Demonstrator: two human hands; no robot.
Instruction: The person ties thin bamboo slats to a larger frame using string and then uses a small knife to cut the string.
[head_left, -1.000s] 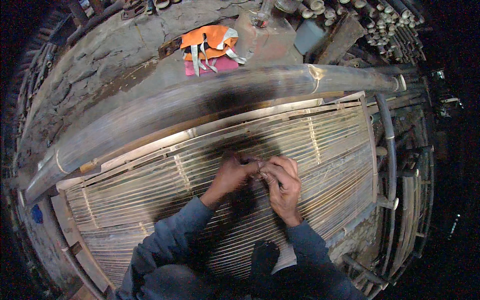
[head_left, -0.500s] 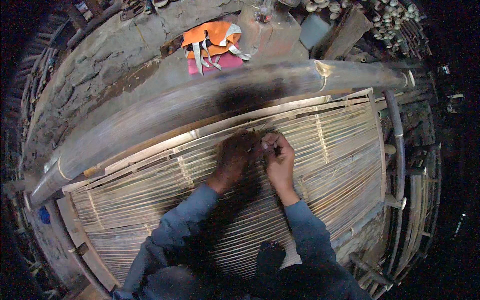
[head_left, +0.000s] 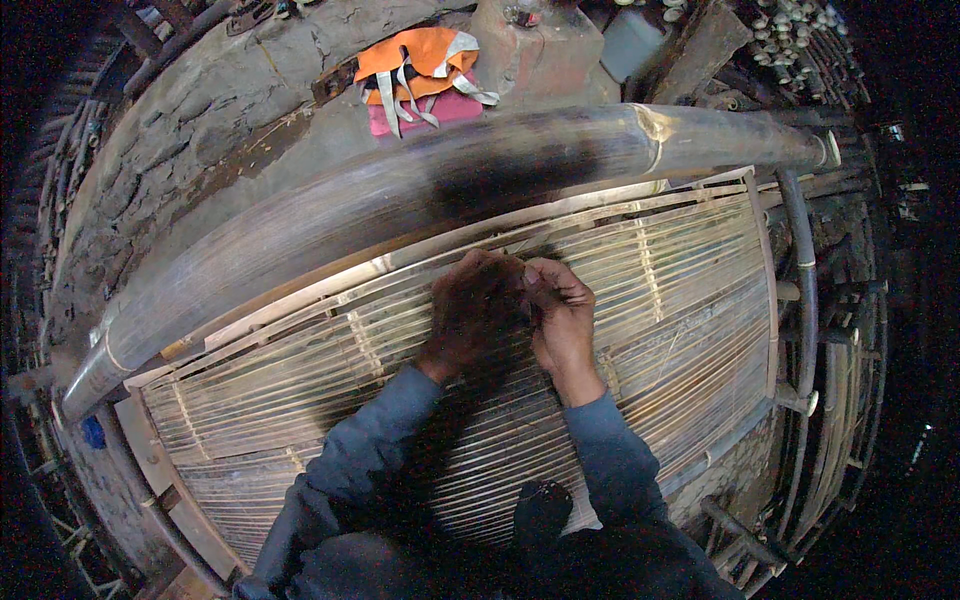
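My left hand [head_left: 462, 315] and my right hand [head_left: 565, 325] meet close together over the far part of a panel of thin bamboo slats [head_left: 590, 400]. Both have their fingers bent and pinched. Whatever lies between the fingertips is too small and dark to make out. Deep shadow covers most of the left hand. Just beyond the hands runs the panel's far edge strip [head_left: 400, 275]. Pale binding rows [head_left: 648, 262] cross the slats on either side of them.
A thick bamboo pole [head_left: 330, 215] spans the space beyond the panel. Behind it lie an orange cloth with pale straps [head_left: 425, 55] and a pink item [head_left: 445, 112]. Bamboo rails [head_left: 800, 270] stand at the right. A dark-covered foot [head_left: 543, 510] rests near the panel's lower middle.
My right hand has turned slightly, its fingers folding over more toward the left hand. The left hand stays in nearly the same place. The whole view has shifted a little.
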